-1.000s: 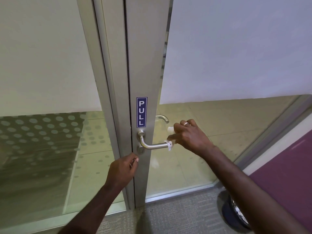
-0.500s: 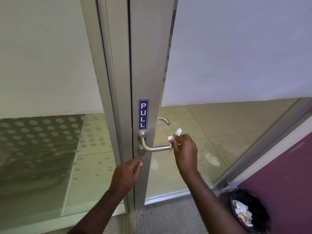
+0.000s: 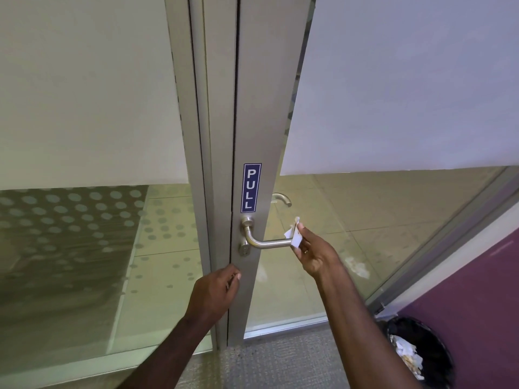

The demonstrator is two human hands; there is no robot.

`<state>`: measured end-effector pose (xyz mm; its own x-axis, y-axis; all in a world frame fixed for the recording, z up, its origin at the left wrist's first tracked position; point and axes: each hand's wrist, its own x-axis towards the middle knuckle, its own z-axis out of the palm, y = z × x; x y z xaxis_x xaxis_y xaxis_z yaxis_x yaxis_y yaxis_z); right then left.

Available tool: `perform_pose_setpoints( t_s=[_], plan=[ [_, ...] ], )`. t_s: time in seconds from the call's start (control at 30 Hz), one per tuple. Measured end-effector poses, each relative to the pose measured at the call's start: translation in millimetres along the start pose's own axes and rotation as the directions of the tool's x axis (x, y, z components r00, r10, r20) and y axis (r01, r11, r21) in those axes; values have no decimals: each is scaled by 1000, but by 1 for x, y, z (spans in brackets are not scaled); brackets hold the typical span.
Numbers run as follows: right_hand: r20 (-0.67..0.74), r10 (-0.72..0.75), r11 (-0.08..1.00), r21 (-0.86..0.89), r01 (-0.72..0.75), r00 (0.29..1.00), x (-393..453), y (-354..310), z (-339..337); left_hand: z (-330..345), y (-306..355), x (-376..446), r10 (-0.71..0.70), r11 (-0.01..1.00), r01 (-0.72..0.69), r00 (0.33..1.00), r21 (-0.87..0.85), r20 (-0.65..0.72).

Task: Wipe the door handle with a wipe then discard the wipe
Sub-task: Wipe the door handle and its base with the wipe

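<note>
sideways, the door handle points right; right hand pinches the wipe.

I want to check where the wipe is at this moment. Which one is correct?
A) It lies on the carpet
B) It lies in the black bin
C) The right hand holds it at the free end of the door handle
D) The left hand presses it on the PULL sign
C: the right hand pinches the white wipe at the free end of the door handle, while the left hand rests on the door edge, holding no wipe.
</note>
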<state>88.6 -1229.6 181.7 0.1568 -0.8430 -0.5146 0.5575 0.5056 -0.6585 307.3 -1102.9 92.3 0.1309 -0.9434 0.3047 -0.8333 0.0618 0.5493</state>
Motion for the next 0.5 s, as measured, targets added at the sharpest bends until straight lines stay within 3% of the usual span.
perform_pose_setpoints(
  t_s=[0.1,0.27,0.5],
  plan=[
    [67,67,970,228,-81,995,3,8,2,-3,-5,-4,-5,1000,5,1000,14,7],
    [64,9,998,62,-13,998,3,38,-11,-2,-10,-9,-20,1000,20,999,16,29],
    [26,-36,975,221,29,999,0,34,4,1,-13,-9,-15,1000,14,998,22,59]
  ],
)
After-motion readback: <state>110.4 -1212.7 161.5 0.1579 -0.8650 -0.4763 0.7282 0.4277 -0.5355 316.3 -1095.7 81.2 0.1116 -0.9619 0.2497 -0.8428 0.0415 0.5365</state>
